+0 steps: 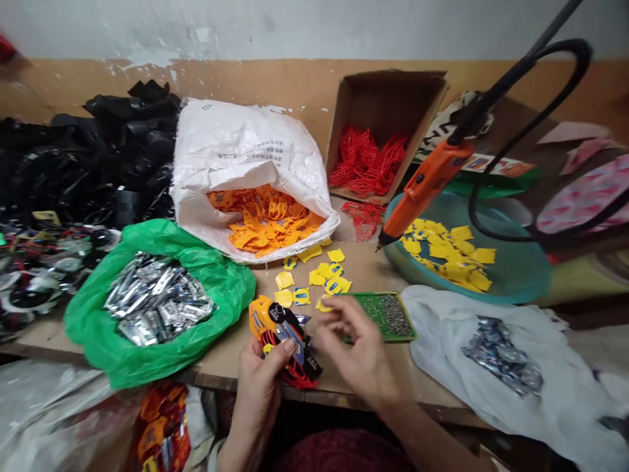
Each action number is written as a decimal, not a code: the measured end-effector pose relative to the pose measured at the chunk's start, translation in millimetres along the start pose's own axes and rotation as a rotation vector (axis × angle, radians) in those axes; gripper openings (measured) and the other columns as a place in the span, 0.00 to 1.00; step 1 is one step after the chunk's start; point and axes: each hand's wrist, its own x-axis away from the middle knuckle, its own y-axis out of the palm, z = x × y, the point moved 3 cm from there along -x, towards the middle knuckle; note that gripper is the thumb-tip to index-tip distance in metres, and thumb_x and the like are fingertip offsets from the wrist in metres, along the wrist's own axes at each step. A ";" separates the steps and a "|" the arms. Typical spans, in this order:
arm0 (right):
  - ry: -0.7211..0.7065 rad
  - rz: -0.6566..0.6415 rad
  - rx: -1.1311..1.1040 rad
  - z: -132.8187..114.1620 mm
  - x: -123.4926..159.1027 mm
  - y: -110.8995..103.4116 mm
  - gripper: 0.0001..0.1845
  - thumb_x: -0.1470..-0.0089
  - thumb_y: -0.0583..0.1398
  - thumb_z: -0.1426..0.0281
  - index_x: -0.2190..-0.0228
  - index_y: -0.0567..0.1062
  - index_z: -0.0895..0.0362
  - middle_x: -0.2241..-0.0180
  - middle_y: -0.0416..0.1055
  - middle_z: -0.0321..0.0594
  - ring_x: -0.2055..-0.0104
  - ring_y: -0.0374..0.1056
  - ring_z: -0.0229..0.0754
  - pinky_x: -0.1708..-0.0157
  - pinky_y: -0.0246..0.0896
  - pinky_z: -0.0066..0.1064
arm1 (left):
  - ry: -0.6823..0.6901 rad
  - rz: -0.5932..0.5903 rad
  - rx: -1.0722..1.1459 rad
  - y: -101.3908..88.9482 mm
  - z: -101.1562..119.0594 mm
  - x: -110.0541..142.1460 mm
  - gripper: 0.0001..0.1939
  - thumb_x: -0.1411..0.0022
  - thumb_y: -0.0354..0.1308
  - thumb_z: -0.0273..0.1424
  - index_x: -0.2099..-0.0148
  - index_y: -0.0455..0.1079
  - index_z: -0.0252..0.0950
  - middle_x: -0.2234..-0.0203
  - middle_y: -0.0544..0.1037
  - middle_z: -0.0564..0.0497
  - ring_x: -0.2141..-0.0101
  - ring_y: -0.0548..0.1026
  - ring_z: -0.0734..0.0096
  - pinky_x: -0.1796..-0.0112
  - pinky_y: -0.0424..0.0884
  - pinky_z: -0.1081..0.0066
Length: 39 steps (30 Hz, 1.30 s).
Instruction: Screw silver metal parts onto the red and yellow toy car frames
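Holding: the left hand (258, 387) is clamped around a bunch of orange, red and black plastic pieces (287, 344), its thumb lying across the top.

Hovering: the right hand (356, 351) is over the table just beside that bunch, its fingers (339, 321) curled and close together, their tips at a small yellow piece (324, 305). Blur hides whether they pinch it.

Below the table edge: a bag of orange and red pieces (162, 426) sits at lower left, beside crumpled clear plastic (49, 413).

On the table: a wooden top (363, 262) carries loose yellow pieces (295, 288) just ahead of the hands. A green board (386, 316) covered in small metal bits lies near the right hand.

Left side: a green plastic bag (230, 295) holds silver packets (157, 298).

Right side: a white plastic bag (442, 328) lies under bluish silver packets (501, 357).

Farther back: a white sack (246, 141) spills orange pieces (265, 219). A teal basin (521, 275) holds yellow pieces (445, 252), with an orange power tool (425, 187) hanging above it. A cardboard box (383, 105) holds red plastic frames (368, 164), and a heap of black plastic (98, 151) sits against the wall (295, 33).
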 end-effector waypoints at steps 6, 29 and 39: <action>-0.321 0.665 0.190 -30.0 -66.7 -95.3 0.40 0.54 0.70 0.64 0.42 0.63 0.50 0.43 0.63 0.48 0.38 0.62 0.56 0.41 0.60 0.55 | -0.157 -0.115 -0.040 17.9 -20.5 18.5 0.23 0.56 0.76 0.38 0.61 0.78 0.30 0.69 0.84 0.41 0.70 0.81 0.59 0.68 0.76 0.68; -0.170 0.369 -0.310 -0.5 -76.5 -81.8 0.17 0.49 0.69 0.60 0.64 0.70 0.54 0.81 0.67 0.25 0.84 0.66 0.36 0.80 0.67 0.29 | -0.249 -0.231 -0.004 49.5 -43.5 1.4 0.22 0.57 0.77 0.36 0.60 0.78 0.31 0.71 0.83 0.44 0.71 0.81 0.59 0.69 0.77 0.68; -0.160 0.352 -0.318 12.1 -80.0 -84.3 0.15 0.49 0.68 0.62 0.64 0.70 0.54 0.83 0.67 0.25 0.85 0.66 0.35 0.82 0.67 0.27 | -0.267 -0.197 -0.010 42.4 -50.3 -5.0 0.22 0.56 0.76 0.35 0.60 0.78 0.31 0.71 0.84 0.44 0.71 0.81 0.61 0.69 0.77 0.70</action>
